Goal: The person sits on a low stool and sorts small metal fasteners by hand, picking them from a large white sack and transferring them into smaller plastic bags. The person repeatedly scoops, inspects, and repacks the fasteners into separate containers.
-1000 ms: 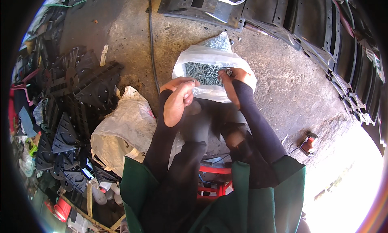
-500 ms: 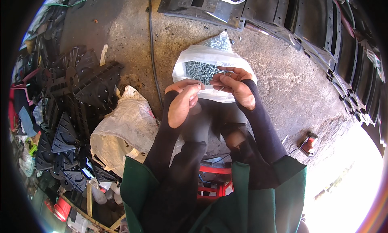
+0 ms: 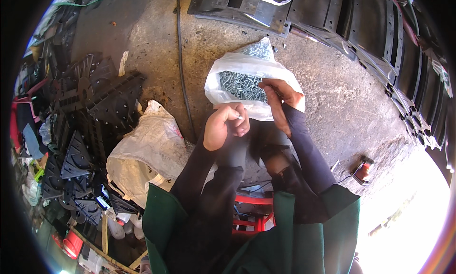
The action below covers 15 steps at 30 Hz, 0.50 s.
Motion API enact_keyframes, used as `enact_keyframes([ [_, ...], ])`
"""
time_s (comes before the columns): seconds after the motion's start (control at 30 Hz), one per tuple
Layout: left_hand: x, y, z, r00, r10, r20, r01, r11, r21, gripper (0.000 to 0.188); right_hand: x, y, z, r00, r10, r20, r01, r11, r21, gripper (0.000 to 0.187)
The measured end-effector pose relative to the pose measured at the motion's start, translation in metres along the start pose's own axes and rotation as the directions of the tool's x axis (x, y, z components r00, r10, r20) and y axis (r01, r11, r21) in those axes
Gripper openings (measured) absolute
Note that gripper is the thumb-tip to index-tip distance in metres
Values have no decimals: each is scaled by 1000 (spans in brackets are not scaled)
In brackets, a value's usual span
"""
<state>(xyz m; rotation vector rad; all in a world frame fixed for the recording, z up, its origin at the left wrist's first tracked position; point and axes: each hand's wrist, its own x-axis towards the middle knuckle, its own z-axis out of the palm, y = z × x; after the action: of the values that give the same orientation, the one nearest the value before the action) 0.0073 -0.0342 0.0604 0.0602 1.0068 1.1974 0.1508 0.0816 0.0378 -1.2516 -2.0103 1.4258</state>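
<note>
A white plastic bag (image 3: pixel 216 91) lies rolled open in front of me, filled with many small silvery bolts (image 3: pixel 235 84). My right hand (image 3: pixel 281 94) hangs over the bag's right side, its thumb and bent fingers close together at the edge of the bolts. What its fingertips pinch, if anything, is too small to make out. Nearer to me, just below the bag's near rim, my left hand (image 3: pixel 223 127) is closed with curled fingers. A tiny pale spot shows at its thumb tip, but what it holds is hidden.
A dirty off-white sack (image 3: pixel 147 150) stands left of my legs, beside piled black metal brackets (image 3: pixel 78 160). A dark cable (image 3: pixel 181 65) runs across the concrete floor. Long dark metal panels (image 3: pixel 361 32) line the far right. A small red device (image 3: pixel 363 170) sits at right.
My hands have moved apart. The right has shifted right, over the bag; the left has come down toward me, its fingers curling tighter.
</note>
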Motion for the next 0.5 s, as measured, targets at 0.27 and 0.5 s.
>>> enact_keyframes([
  [0.27, -1, -5, 4, 995, 100, -14, -98, 991, 91, 21, -36, -65, -18, 932, -269, 244, 221, 953, 205, 19],
  [0.5, -2, -3, 8, 994, 60, 88, -36, 968, -249, 28, -34, -66, -14, 902, -370, 222, 338, 926, 170, 27],
])
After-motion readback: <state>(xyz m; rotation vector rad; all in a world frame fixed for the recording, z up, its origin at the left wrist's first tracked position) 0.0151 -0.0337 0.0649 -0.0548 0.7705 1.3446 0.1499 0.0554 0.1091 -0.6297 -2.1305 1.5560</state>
